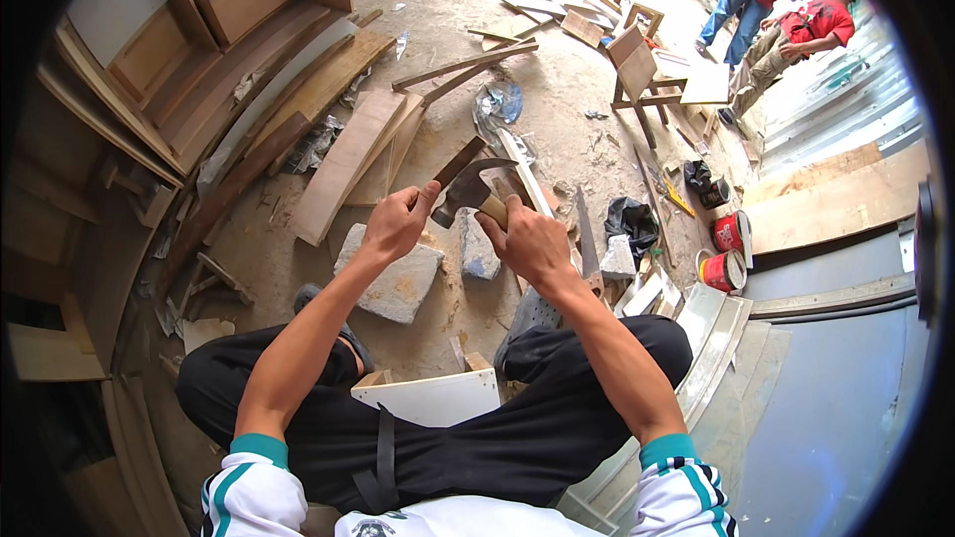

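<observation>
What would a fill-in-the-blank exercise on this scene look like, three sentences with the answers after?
1. The right hand grips the hammer by its ____.
2. The dark strip is in the person's ____ hand.
3. The person's trousers are coloured ____.
Missing words: handle; left; black.

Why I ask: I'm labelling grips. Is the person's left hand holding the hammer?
No, the right hand grips the hammer by its handle, while the left hand holds a dark flat strip.
</observation>
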A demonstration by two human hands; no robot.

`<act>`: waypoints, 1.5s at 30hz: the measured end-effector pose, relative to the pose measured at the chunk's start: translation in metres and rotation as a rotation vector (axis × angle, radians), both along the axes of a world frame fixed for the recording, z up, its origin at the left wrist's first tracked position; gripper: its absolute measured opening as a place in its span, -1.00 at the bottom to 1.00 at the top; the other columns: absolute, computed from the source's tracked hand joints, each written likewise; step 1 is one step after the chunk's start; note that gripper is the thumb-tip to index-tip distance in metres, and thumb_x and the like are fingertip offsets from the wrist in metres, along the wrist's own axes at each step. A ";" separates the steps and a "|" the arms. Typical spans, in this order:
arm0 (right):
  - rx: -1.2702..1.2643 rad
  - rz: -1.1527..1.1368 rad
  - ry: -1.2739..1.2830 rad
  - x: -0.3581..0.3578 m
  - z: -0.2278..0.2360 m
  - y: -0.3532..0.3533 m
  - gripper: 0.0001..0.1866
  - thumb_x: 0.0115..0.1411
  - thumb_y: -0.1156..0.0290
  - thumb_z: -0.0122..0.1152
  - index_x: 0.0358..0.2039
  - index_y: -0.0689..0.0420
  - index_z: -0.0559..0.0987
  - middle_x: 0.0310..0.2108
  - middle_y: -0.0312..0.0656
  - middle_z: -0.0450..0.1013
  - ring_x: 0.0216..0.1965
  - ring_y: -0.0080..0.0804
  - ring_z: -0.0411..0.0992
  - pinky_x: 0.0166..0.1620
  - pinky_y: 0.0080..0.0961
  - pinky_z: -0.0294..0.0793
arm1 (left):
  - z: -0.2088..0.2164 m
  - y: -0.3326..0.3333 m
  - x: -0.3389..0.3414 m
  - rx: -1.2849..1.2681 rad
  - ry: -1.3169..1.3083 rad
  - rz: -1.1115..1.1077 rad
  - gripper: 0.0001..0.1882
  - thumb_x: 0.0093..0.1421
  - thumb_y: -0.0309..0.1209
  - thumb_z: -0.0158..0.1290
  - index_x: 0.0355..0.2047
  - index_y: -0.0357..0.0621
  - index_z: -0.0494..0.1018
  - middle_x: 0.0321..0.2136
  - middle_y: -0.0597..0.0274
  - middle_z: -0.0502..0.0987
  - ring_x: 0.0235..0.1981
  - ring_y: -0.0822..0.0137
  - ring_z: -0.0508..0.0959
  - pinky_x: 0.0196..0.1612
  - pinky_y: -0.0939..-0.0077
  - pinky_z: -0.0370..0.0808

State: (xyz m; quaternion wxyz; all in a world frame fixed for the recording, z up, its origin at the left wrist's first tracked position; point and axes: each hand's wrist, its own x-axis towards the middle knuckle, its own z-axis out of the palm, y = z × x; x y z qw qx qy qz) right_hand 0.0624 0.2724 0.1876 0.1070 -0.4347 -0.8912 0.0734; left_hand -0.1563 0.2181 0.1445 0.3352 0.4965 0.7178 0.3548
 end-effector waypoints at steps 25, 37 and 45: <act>-0.684 -0.311 -0.248 -0.024 -0.110 0.021 -0.35 0.26 -0.15 0.00 -0.25 0.30 0.63 -0.27 0.10 0.58 -0.38 -0.05 0.60 -0.28 -0.22 0.57 | -0.158 0.019 -0.007 -0.205 0.149 -0.174 -0.35 0.30 0.15 -0.19 -0.25 -0.28 0.50 -0.27 -0.22 0.58 -0.17 -0.14 0.57 -0.13 0.07 0.46; -1.031 -0.361 -0.364 -0.052 -0.174 0.016 -0.56 0.07 0.12 0.06 -0.40 0.30 0.63 -0.45 0.03 0.58 -0.47 -0.16 0.59 -0.35 -0.32 0.54 | -0.231 -0.070 0.005 -0.174 0.458 -0.254 -0.48 0.17 -0.17 0.12 0.08 -0.11 0.34 -0.18 -0.05 0.44 -0.18 -0.07 0.55 -0.21 0.07 0.54; -0.942 -0.024 -0.627 -0.116 -0.189 0.032 -0.61 0.05 0.22 0.06 -0.65 0.34 0.56 -0.70 0.02 0.45 -0.66 -0.17 0.48 -0.51 -0.23 0.46 | -0.256 -0.100 -0.016 -0.135 0.506 -0.245 -0.44 0.17 -0.16 0.13 0.11 -0.18 0.34 -0.20 0.04 0.42 -0.11 0.07 0.51 -0.15 0.19 0.50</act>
